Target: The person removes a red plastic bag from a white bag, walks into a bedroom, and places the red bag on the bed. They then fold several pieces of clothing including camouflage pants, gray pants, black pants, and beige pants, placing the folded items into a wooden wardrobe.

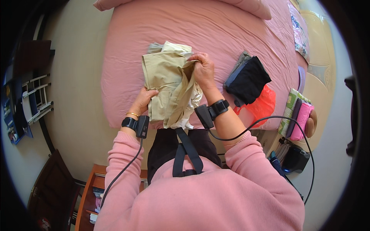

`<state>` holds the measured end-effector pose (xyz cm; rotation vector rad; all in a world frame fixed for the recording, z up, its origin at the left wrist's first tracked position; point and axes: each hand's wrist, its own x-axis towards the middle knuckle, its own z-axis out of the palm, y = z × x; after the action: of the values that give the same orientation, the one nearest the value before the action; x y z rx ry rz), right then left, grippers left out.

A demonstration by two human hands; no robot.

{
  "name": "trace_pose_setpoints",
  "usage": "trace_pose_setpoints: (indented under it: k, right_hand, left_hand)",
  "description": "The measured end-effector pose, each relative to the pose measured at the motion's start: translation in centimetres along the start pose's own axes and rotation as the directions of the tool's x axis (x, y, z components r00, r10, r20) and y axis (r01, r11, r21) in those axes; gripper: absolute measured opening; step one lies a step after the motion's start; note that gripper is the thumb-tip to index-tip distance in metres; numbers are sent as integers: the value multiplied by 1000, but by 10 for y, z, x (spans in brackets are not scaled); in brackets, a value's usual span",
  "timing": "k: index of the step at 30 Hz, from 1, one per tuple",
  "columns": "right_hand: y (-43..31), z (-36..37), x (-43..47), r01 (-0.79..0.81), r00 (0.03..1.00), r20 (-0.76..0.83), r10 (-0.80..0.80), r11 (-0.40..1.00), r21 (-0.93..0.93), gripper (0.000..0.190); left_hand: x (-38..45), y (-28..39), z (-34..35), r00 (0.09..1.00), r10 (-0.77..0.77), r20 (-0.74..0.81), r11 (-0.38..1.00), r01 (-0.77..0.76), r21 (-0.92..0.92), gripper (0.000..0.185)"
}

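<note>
Khaki trousers [162, 75], partly folded, lie bunched over the near edge of the bed in front of me. My left hand [144, 98] grips their lower left side, thumb on top of the cloth. Pinched between the fingers of my right hand [204, 69] is an upper right edge of the same garment. Beneath and behind them show a cream cloth [177, 46] and a grey cloth [155, 47]. White fabric [196, 96] hangs out at the right, partly covered by the khaki cloth.
On the pink bedsheet [130, 34], dark folded clothes [250, 79] are stacked to the right, beside a red plastic bag [264, 101]. Folded textiles [299, 118] sit at the far right. A cable [310, 161] loops from my right wrist. An open drawer [92, 184] is behind me, lower left.
</note>
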<state>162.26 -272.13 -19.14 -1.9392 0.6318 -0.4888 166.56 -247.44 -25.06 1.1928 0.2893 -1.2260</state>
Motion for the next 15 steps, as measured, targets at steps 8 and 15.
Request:
trace_pose_setpoints:
  k: [8,15]
  right_hand:
    - [-11,59,23,-404,818,508,270,899,173,36]
    - [49,33,-21,-362,931,-1,365,924,-124,52]
  left_hand:
    - [36,-9,-31,987,87,-134,996,-84,32,44]
    - [36,-3,-18,558,793,-243,419,-211,883,42]
